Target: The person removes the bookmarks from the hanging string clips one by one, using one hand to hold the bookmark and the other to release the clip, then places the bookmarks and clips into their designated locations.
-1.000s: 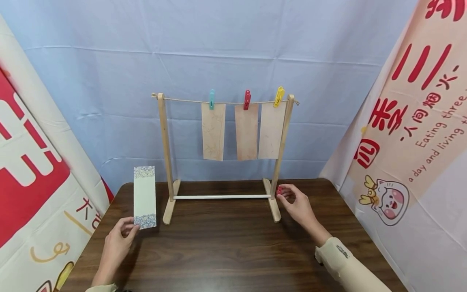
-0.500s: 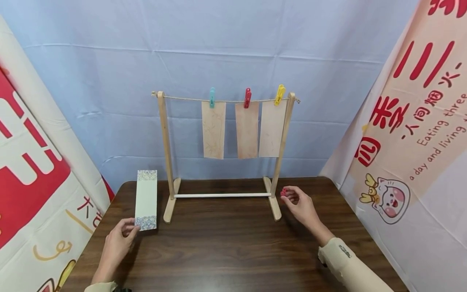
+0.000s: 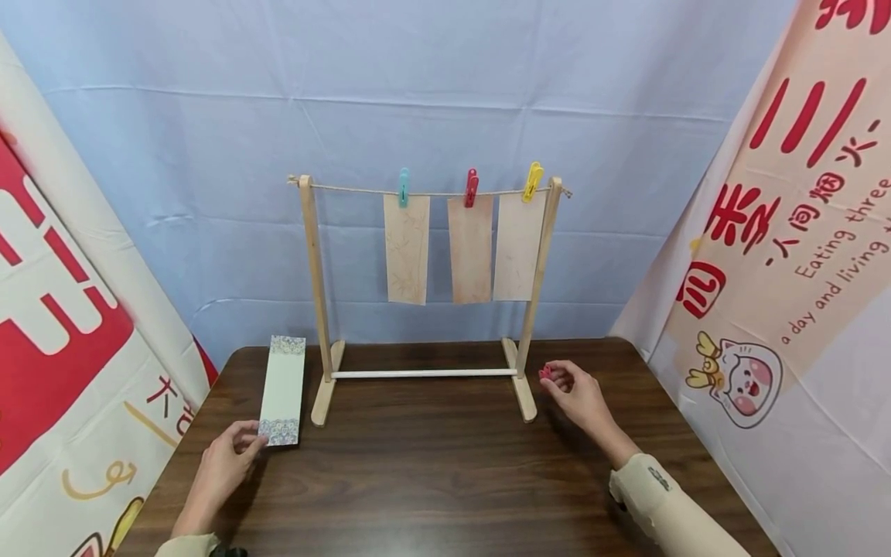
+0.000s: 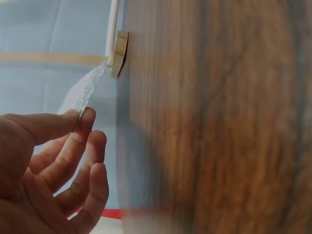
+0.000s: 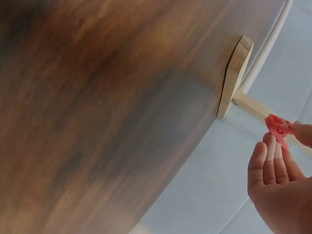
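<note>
Here the left hand (image 3: 221, 464) pinched the card (image 3: 282, 390) upright above the tabletop (image 3: 431, 472); the right hand (image 3: 578, 394) gripped a red peg (image 3: 545, 373). Next, seemingly, both must rise to the string (image 3: 348, 189).

Left hand (image 3: 221, 464) pinching patterned card (image 3: 282, 391); right hand (image 3: 579, 396) pinching red clip (image 3: 545, 373), beside wooden rack (image 3: 315, 294)

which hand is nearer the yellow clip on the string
Right. The right hand is below the yellow clip, beside the rack's right foot; the left hand is far off, left of the rack.
</note>
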`<action>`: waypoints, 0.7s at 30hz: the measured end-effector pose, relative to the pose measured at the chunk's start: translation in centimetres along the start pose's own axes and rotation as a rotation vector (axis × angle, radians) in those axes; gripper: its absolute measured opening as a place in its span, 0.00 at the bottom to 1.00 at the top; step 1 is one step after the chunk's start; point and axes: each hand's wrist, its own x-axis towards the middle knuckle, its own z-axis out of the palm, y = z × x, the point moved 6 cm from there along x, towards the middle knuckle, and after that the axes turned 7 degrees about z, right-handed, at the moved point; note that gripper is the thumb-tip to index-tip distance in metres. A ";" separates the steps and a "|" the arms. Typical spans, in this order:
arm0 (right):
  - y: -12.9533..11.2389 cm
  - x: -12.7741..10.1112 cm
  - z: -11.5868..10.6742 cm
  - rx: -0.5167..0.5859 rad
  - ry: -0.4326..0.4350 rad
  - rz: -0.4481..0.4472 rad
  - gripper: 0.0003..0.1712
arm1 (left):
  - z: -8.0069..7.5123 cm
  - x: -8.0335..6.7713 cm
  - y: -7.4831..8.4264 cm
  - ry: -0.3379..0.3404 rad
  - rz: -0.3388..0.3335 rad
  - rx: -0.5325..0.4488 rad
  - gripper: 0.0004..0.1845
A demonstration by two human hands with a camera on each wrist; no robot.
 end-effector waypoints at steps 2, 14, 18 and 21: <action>0.2 0.0 0.0 -0.012 -0.012 0.018 0.17 | 0.0 0.1 -0.1 -0.003 0.007 0.001 0.18; 1.7 0.3 0.4 -0.104 -0.082 0.137 0.18 | 0.2 0.7 -0.8 -0.060 -0.016 -0.051 0.19; 2.2 0.2 0.7 -0.131 -0.105 0.190 0.18 | 0.4 0.8 -1.1 -0.076 -0.028 -0.066 0.19; 2.5 0.2 0.9 -0.151 -0.103 0.203 0.17 | 0.6 0.9 -1.2 -0.086 -0.038 -0.085 0.20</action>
